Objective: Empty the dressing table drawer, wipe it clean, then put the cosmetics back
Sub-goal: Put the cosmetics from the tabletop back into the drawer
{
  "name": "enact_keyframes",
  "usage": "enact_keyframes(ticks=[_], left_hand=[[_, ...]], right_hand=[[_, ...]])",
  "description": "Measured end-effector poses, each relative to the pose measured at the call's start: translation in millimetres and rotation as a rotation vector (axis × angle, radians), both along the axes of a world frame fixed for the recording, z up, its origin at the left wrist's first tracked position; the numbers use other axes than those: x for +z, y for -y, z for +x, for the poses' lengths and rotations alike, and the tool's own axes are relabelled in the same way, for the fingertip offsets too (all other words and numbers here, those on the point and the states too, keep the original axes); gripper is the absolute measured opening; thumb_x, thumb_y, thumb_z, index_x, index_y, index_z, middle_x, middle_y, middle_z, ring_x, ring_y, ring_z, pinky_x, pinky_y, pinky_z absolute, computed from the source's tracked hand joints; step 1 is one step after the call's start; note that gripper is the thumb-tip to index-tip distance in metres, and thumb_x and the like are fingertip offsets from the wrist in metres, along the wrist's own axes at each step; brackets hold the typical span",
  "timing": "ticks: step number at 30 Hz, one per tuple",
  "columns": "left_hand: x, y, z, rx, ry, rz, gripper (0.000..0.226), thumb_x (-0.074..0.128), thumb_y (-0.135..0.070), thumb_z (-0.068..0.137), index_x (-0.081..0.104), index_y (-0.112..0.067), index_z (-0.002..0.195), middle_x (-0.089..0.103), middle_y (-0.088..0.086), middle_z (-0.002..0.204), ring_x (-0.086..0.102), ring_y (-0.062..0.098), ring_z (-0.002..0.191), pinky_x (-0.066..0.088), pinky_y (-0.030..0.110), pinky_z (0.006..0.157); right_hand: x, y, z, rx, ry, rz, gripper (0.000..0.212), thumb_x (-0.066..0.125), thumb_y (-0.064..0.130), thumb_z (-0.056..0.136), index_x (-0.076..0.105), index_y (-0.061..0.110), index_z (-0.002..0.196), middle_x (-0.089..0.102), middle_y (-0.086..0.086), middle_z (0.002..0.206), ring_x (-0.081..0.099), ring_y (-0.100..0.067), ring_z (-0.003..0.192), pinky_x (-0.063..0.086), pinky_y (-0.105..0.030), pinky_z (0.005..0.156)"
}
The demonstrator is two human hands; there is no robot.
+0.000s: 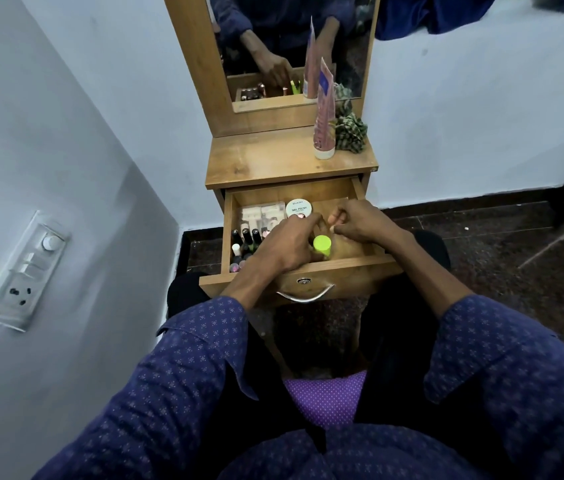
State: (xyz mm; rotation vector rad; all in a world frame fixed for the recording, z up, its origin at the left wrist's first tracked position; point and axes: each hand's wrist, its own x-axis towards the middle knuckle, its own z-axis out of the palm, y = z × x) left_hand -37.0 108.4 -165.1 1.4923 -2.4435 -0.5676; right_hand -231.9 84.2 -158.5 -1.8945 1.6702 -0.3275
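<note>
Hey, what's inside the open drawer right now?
In the drawer: a white nail polish jar, a clear case, dark bottles at left, and a lime-green cap. The left hand and right hand cover whatever lies beneath them.

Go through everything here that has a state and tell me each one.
drawer: pulled open, cosmetics inside
lime-capped bottle: upright, cap on
white nail polish jar: lid on
pink tube: standing on its cap
green cloth: bunched up
left hand: in the drawer
right hand: fingers curled; grip unclear
</note>
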Motion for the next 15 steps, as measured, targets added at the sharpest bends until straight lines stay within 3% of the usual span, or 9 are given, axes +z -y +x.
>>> enact_keyframes(ticks=[2, 5, 10, 15], left_hand=[[4.3, -0.1, 8.2, -0.002, -0.038, 0.011, 0.054, 0.092, -0.041, 0.074, 0.063, -0.030, 0.118, 0.072, -0.010, 0.092, 0.069, 0.013, 0.084, 0.059, 0.038, 0.075], [16.0, 0.3, 30.1, 0.049, -0.135, -0.043, 0.035, 0.085, -0.052, 0.081, 0.070, -0.030, 0.103, 0.072, -0.012, 0.083, 0.067, 0.004, 0.073, 0.058, 0.033, 0.066], [25.3, 3.8, 77.3, 0.265, -0.253, -0.176, 0.012, 0.075, -0.040, 0.090, 0.072, -0.030, 0.093, 0.071, -0.015, 0.085, 0.064, -0.001, 0.072, 0.046, 0.023, 0.062], [11.2, 7.6, 96.3, 0.212, -0.216, -0.090, 0.018, 0.083, -0.033, 0.085, 0.075, -0.025, 0.098, 0.067, -0.012, 0.103, 0.060, 0.005, 0.090, 0.051, 0.028, 0.076]], right_hand=[[0.9, 2.4, 4.0, -0.021, 0.018, 0.001, 0.012, 0.073, 0.015, 0.089, 0.070, 0.019, 0.099, 0.069, 0.005, 0.089, 0.066, -0.012, 0.077, 0.059, -0.038, 0.084], [7.4, 6.7, 13.5, -0.015, 0.031, 0.001, 0.017, 0.079, 0.021, 0.085, 0.069, 0.021, 0.099, 0.070, 0.006, 0.089, 0.069, -0.016, 0.085, 0.057, -0.037, 0.083], [17.4, 14.8, 44.2, 0.033, -0.113, 0.050, 0.038, 0.092, 0.036, 0.071, 0.068, 0.024, 0.098, 0.072, 0.005, 0.095, 0.069, -0.018, 0.088, 0.058, -0.037, 0.080], [19.5, 13.0, 70.1, 0.066, -0.291, -0.018, 0.026, 0.088, 0.035, 0.079, 0.073, 0.021, 0.095, 0.068, 0.001, 0.092, 0.061, -0.017, 0.074, 0.038, -0.026, 0.056]])
